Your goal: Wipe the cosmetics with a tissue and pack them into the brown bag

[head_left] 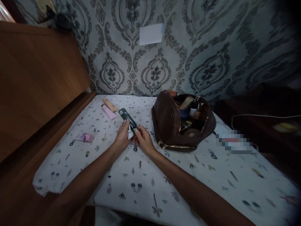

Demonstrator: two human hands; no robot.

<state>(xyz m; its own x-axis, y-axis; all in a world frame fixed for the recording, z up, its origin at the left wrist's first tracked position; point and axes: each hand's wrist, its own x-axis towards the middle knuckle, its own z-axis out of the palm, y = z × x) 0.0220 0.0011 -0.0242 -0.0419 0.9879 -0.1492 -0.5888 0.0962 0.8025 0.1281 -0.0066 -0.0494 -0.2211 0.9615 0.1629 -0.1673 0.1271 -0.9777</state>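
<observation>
A dark green bottle [128, 116] with a pale label patch is held between both hands above the cloth. My left hand [122, 133] grips its side, thumb lying along it, with something white, perhaps a cloth or tissue, showing beneath. My right hand [144, 138] closes round the bottle's near end, and its fingers hide that end. Behind the bottle lie a lilac tube [108, 112] and a peach tube [110, 104], side by side. Right of my hands stands a brown zip bag [166, 116], unzipped, holding several bottles and cosmetics.
A pink and purple tube [85, 137] lies at the left of the patterned white cloth [131, 169]. Wooden furniture [39, 84] borders the left side. A blurred-out item [234, 141] and a white cable [265, 116] are at the right. White paper [150, 34] hangs on the patterned wall.
</observation>
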